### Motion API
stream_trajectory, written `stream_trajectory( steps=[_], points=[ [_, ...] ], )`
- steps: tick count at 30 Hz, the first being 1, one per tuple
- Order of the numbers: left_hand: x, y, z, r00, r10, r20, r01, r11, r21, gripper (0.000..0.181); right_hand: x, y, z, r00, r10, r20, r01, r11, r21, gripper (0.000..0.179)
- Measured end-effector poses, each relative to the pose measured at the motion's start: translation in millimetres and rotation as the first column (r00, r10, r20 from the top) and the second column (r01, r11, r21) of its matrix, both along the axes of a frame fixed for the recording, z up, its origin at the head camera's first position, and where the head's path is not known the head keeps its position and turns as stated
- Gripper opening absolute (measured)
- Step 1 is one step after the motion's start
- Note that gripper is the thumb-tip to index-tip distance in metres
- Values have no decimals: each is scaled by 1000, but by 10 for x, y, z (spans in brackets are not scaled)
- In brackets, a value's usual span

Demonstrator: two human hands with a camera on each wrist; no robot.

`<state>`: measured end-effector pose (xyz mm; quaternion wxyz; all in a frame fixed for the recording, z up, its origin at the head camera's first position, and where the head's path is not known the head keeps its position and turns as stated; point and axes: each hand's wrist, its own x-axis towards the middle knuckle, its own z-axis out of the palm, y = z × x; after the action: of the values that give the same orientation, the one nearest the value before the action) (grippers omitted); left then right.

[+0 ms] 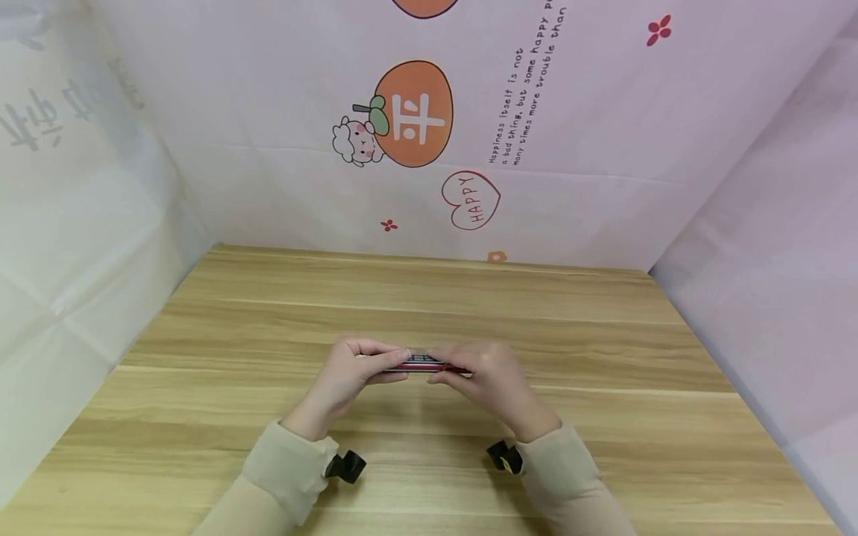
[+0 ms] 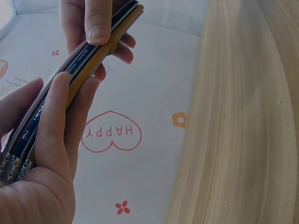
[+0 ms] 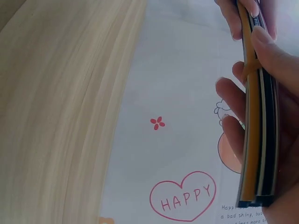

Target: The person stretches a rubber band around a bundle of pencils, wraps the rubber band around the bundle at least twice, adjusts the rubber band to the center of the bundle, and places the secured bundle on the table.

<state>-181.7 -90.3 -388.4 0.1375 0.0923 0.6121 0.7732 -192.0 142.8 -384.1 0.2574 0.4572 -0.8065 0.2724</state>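
A bundle of pencils (image 1: 421,366) is held level above the table between both hands. Yellow pencils (image 3: 252,112) and dark blue pencils (image 3: 267,121) show in it, with red along one side in the head view. A tan rubber band (image 3: 253,66) goes round the bundle near the right fingers. My left hand (image 1: 343,378) grips the end with metal ferrules (image 2: 10,163), thumb on one side and fingers on the other. My right hand (image 1: 494,381) holds the other part between thumb and fingers. Palms partly hide the bundle in the head view.
The wood-grain table (image 1: 429,305) lies below the hands. White printed cloth (image 1: 281,179) stands behind it, with more cloth at the left and right sides. A small black device sits at each wrist, by the sleeve cuffs (image 1: 290,465).
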Motion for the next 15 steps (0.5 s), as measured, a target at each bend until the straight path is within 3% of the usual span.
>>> stream_trajectory(
  steps=[4, 9, 15],
  points=[
    [-2, -7, 9, 1000, -4, 7, 4, 1000, -7, 29, 8, 13, 8, 1000, -24, 19, 23, 999, 28, 36],
    [-7, -30, 27, 999, 26, 29, -26, 1000, 3, 19, 11, 76, 35, 996, -65, 57, 64, 998, 25, 39],
    [-1, -32, 21, 999, 19, 26, -19, 1000, 13, 16, -1, 68, 31, 997, -69, -35, 71, 994, 80, 38]
  ],
)
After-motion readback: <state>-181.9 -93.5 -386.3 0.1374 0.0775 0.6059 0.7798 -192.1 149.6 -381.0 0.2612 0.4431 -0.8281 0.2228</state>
